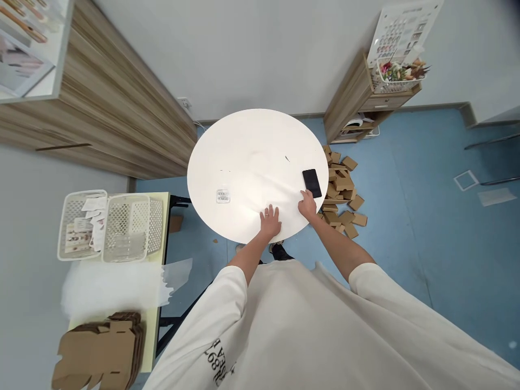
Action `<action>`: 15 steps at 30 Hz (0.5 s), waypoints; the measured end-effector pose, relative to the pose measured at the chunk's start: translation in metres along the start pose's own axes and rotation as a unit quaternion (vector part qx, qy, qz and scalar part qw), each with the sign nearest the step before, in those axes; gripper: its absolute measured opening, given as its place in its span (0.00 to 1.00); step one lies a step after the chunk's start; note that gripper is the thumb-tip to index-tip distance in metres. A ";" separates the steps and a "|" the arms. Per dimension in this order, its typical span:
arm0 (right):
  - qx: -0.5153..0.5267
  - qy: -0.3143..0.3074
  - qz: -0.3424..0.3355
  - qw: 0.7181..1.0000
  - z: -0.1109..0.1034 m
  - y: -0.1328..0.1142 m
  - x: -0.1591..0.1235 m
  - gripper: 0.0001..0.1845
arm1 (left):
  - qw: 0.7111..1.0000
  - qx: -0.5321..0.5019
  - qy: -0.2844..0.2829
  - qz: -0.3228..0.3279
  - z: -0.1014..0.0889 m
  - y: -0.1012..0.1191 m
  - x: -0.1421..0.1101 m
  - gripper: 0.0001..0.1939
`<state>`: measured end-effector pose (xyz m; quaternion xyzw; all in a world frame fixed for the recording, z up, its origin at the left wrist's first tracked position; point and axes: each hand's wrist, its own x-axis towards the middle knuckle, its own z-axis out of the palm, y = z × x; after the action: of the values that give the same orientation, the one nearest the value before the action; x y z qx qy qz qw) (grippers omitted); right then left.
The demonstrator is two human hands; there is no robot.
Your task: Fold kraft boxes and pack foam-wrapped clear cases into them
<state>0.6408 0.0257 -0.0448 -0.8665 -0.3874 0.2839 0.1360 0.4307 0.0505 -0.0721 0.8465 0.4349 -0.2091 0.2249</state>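
My left hand [270,221] lies palm down near the front edge of the white round table [252,141], fingers spread, a ring on one of them. To its right, my right hand [307,206] reaches the near end of a black phone [312,182], which lies flat on the table. A finger touches or nearly touches the phone; the thumb stands apart and the other fingers look curled. Neither hand holds anything that I can see. A small clear case with rows of small pieces [223,196] sits on the left part of the table.
Small cardboard boxes [343,184] are heaped on the floor right of the table. At left, a side table [152,346] bears white plastic baskets [125,227], translucent sheets [117,290] and flattened cartons [99,352]. Wooden cabinets [134,97] and a small shelf unit [349,97] stand by the wall.
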 end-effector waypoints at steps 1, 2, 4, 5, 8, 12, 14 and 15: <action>-0.009 -0.006 -0.004 1.000 -0.001 0.000 0.003 0.34 | 1.000 0.005 0.005 0.002 -0.001 -0.001 0.003 0.39; -0.015 -0.012 -0.008 1.000 -0.002 0.000 0.005 0.35 | 1.000 0.008 0.010 0.006 -0.003 -0.003 0.006 0.39; -0.019 -0.019 -0.012 1.000 -0.002 -0.001 0.012 0.36 | 1.000 0.012 0.021 0.013 -0.008 -0.006 0.013 0.39; -0.017 -0.021 -0.010 1.000 -0.003 -0.002 0.015 0.36 | 0.999 0.012 0.026 0.016 -0.011 -0.008 0.016 0.39; 0.001 -0.024 0.003 1.000 -0.002 -0.002 0.023 0.37 | 0.999 0.006 0.037 0.020 -0.021 -0.013 0.027 0.38; 0.015 -0.020 0.011 1.000 0.000 -0.007 0.024 0.37 | 0.999 -0.006 0.046 0.018 -0.032 -0.016 0.038 0.36; -0.010 -0.002 -0.002 1.000 0.002 -0.011 0.020 0.35 | 0.998 -0.011 0.053 0.016 -0.036 -0.015 0.042 0.34; -0.031 0.012 -0.014 0.999 0.002 -0.014 0.017 0.34 | 0.998 -0.013 0.055 0.014 -0.038 -0.015 0.044 0.33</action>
<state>0.6407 0.0478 -0.0474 -0.8682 -0.4063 0.2596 0.1176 0.4477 0.1077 -0.0688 0.8598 0.4375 -0.1530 0.2142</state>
